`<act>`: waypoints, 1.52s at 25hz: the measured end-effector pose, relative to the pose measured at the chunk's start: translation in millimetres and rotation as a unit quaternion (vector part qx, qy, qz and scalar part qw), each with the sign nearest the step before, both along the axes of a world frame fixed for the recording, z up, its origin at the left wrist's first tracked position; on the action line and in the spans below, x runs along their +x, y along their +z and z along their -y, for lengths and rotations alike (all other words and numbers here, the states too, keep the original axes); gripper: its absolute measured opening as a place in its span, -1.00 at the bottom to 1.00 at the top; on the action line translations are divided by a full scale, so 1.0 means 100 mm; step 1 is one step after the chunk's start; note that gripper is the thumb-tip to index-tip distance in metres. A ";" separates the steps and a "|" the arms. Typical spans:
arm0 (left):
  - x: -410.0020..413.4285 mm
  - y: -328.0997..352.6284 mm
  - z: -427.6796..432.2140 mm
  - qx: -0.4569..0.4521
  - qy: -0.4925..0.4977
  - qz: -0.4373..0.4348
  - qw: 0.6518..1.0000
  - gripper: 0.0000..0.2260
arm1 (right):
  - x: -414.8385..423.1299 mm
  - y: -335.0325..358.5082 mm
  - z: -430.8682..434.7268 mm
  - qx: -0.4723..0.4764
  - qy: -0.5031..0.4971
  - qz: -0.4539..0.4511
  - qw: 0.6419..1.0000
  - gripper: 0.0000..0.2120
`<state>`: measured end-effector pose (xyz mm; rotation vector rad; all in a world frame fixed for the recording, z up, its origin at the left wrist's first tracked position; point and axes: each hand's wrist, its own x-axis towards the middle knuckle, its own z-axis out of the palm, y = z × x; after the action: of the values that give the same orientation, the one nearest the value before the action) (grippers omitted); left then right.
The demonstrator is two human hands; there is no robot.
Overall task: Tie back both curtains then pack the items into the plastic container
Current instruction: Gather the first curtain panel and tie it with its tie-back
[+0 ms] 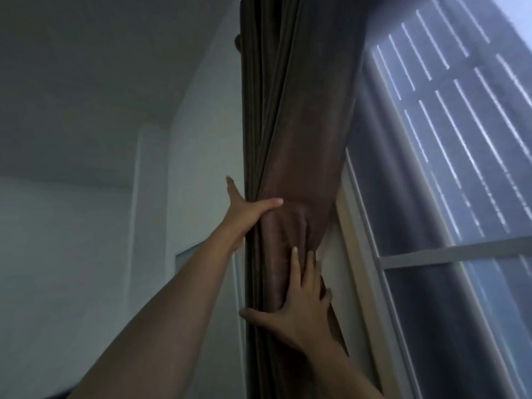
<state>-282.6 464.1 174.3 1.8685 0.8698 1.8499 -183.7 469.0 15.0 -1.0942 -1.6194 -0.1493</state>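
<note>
Overhead, a brown curtain [288,125] hangs gathered into a thick bundle just left of the window [446,139], against a pale wall [86,226]. The person's left hand [247,211] wraps the bundle from its left side, thumb hooked across the front. Lower down, the right hand [302,306] presses flat on the folds with fingers spread, gripping nothing. No tie-back or plastic container is in view. To do this well, I judge the left hand should squeeze the pleats tight while the right sweeps loose fabric inward, so a tie can circle the bundle cleanly.
</note>
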 end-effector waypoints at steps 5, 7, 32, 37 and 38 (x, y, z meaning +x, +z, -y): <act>-0.31 0.09 0.08 0.023 0.043 -0.033 0.998 -0.61 | -0.46 0.11 -0.33 -0.008 0.025 -0.001 1.000 0.29; -0.44 0.08 0.08 0.025 0.062 -0.062 0.996 -0.60 | -0.61 0.13 -0.40 -0.033 0.022 0.001 0.999 0.30; 1.59 -0.86 1.85 0.271 0.326 -0.105 0.900 -0.23 | 1.93 -0.54 2.35 -0.016 -0.136 0.127 0.982 0.07; 2.70 -0.74 2.33 0.333 0.166 -0.067 0.926 -0.35 | 2.74 -0.36 3.12 0.060 -0.321 0.135 0.936 -0.01; 2.94 -0.70 2.40 0.326 0.139 -0.048 0.934 -0.36 | 2.88 -0.32 3.24 0.095 -0.368 0.132 0.916 -0.03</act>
<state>11.6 223.8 104.1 2.3253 0.6088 2.4630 104.7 145.5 -16.6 -1.5288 -1.3044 -0.9652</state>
